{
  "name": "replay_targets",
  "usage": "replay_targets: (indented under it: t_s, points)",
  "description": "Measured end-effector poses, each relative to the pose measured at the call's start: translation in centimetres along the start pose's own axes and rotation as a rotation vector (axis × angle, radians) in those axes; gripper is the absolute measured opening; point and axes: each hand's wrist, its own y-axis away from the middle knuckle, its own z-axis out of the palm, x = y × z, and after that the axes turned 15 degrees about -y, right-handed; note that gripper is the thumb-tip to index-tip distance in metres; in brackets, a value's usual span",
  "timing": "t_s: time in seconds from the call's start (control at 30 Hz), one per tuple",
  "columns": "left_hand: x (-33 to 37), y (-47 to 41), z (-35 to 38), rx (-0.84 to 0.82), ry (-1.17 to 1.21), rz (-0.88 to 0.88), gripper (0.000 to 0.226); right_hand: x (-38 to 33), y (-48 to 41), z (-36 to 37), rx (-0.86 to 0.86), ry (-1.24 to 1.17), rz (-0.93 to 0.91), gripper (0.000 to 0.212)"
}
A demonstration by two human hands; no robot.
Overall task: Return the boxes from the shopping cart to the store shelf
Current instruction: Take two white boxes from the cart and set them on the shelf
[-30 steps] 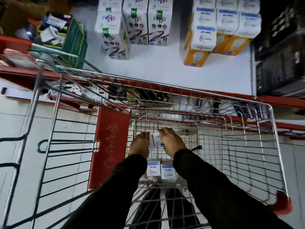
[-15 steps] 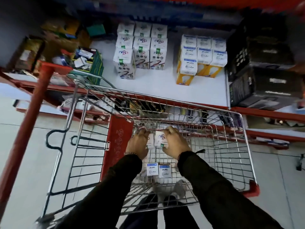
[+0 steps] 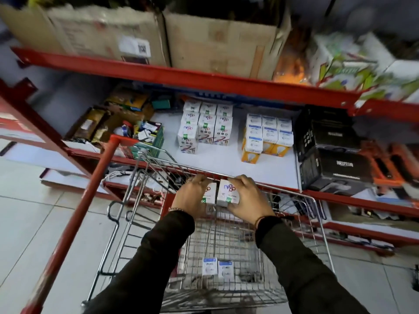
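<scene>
Above cart (image 3: 317, 214), "nippo" boxes (image 3: 227, 193) (green-tagged)

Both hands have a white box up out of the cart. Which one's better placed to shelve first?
Right, probably. The right hand holds its white purple-lettered box clear in front, nearer the matching white box stack. The left hand covers most of its box.

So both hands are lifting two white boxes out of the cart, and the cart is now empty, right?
Not quite. The head view shows two blue-topped white boxes on the floor of the wire shopping cart. The left hand and right hand do hold two white boxes.
</scene>
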Motion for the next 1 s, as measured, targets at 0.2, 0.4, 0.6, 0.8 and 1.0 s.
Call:
replay_targets:
  t_s: [0.2,0.4,0.6,0.8,1.0]
  points:
    - [-1.6,-4.1,-4.1,0.097,-0.020,-0.005,0.069,-1.8,-3.5,-4.6,0.108,0.026,-0.050,0.079]
    - [-2.8,-9.1,-6.7,0.134,-0.040,-0.016,0.069,-2.6,-8.0,-7.5,0.146,0.050,-0.076,0.077]
    - [-3.1,-13.9,-5.0,0.034,-0.129,0.000,0.064,-1.6,-12.8,-6.2,0.050,0.047,-0.012,0.074]
    - [-3.1,-16.8,-2.0,-0.010,-0.157,0.019,0.058,0.1,-16.7,-3.6,0.013,0.044,0.049,0.072]
    - [-4.0,-18.5,0.0,0.009,-0.125,0.042,0.065,1.2,-18.5,-2.7,0.011,0.022,0.044,0.073]
